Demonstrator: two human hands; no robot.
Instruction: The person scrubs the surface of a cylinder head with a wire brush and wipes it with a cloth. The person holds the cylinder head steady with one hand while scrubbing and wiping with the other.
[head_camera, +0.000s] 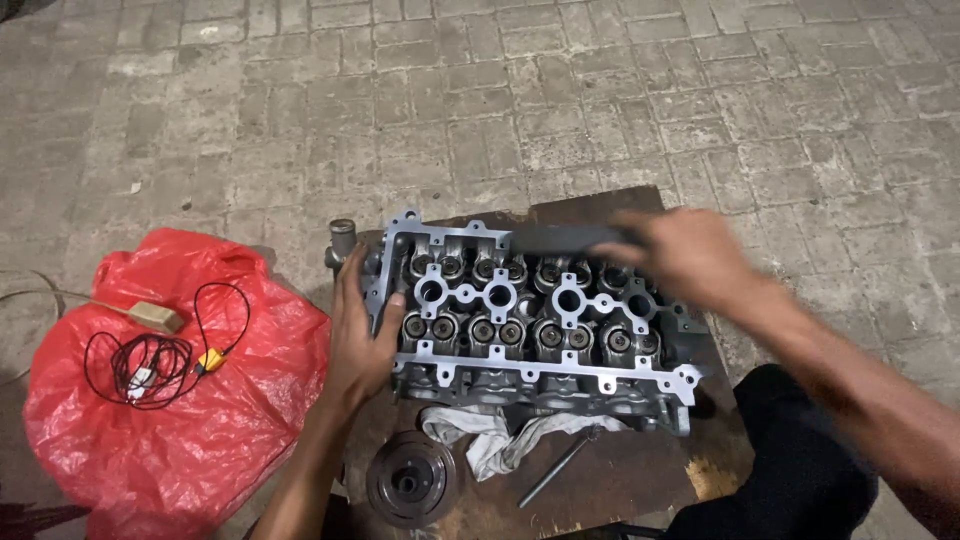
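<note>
Left hand steadying cylinder head, blurred right hand gripping dark tool above it

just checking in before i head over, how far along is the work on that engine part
Done: the cylinder head lies bare on a board, its valve springs exposed. In hand: the left hand steadies its end while the right hand, blurred, holds a dark flat bar along the far edge. Left: unclear; a rag, rod and round pulley lie untouched.
</note>
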